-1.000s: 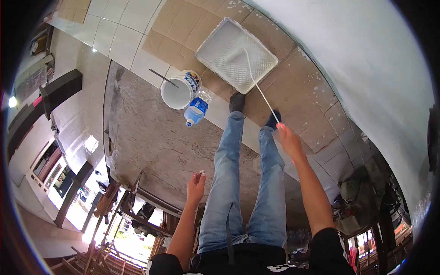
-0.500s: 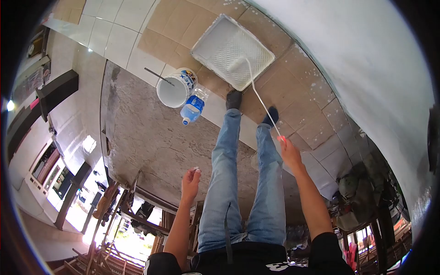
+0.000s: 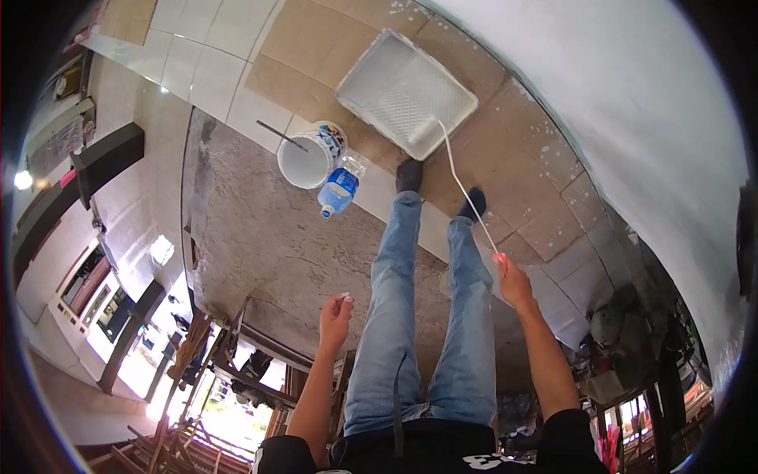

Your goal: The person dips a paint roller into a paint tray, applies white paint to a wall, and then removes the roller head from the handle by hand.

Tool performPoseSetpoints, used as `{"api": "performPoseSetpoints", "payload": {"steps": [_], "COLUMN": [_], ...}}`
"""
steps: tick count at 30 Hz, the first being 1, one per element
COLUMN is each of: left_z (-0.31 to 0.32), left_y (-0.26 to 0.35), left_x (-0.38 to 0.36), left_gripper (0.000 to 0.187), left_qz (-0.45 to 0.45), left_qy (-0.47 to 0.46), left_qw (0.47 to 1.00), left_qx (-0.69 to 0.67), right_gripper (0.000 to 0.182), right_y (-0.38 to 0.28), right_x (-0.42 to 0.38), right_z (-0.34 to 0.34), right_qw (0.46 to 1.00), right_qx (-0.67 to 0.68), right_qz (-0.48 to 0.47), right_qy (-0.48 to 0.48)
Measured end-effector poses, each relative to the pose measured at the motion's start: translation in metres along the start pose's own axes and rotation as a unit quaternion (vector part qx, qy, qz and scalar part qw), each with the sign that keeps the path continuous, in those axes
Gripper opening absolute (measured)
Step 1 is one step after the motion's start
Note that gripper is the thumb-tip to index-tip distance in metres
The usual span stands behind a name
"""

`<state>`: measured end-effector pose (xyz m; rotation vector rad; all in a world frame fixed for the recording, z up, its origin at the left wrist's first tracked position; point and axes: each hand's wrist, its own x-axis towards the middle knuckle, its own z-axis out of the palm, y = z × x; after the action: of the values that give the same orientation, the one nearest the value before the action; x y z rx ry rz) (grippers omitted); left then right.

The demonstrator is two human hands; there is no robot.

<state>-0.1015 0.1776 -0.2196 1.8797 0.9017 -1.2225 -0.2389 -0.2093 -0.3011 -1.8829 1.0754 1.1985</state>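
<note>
My right hand (image 3: 515, 283) is closed round the red handle of a paint roller (image 3: 460, 183), which has a long pale wire frame. The roller's head rests on the ribbed slope of a paint tray (image 3: 379, 63), close to the tray's near edge. White paint coats the tray. My left hand (image 3: 335, 322) is raised beside my left leg, its fingers pinched on a small whitish thing (image 3: 346, 295) whose kind I cannot make out. Left of the tray stand a white paint bucket (image 3: 304, 166) with a dark stick in it and a clear plastic bottle (image 3: 339, 191) with a blue label.
Paint-spotted cardboard (image 3: 521, 158) lies under the tray, along the white wall (image 3: 632, 118) on the right. My feet stand near the tray's near side. A rough concrete floor (image 3: 260, 221) borders the white tiles (image 3: 193, 71). Wooden furniture and dark bags (image 3: 612, 324) stand behind me.
The roller head has slid down the tray towards its near edge, and my right hand has drawn back with it. My left hand stays raised. The view has shifted slightly.
</note>
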Motion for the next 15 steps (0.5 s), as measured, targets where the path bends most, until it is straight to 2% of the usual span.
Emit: {"api": "performPoseSetpoints", "payload": {"steps": [3,7,10,13,15], "left_z": [0.007,0.007,0.007,0.001,-0.001], "left_y": [-0.003,-0.01,-0.004,0.004,0.006], "left_x": [-0.002,-0.008,-0.008,-0.015,-0.015], "left_gripper": [0.032,0.034,0.032,0.026,0.027], "left_qz": [-0.014,-0.022,-0.007,0.007,0.005], "left_qy": [-0.003,-0.009,0.014,0.035,0.037], "left_qw": [1.0,1.0,1.0,0.999,0.999], "left_qx": [-0.007,0.011,0.001,-0.032,-0.037], "right_gripper": [0.044,0.045,0.047,0.05,0.053], "right_y": [-0.01,-0.062,-0.105,-0.1,-0.065], "right_x": [0.017,0.046,0.068,0.046,0.026], "right_z": [0.005,0.01,0.01,-0.006,-0.011], "right_qw": [1.0,0.995,0.999,0.995,0.988], "right_qx": [0.009,0.064,0.021,0.071,0.114], "right_qz": [-0.024,-0.074,-0.047,-0.065,-0.098], "right_qy": [0.011,0.023,0.007,0.002,0.025]}}
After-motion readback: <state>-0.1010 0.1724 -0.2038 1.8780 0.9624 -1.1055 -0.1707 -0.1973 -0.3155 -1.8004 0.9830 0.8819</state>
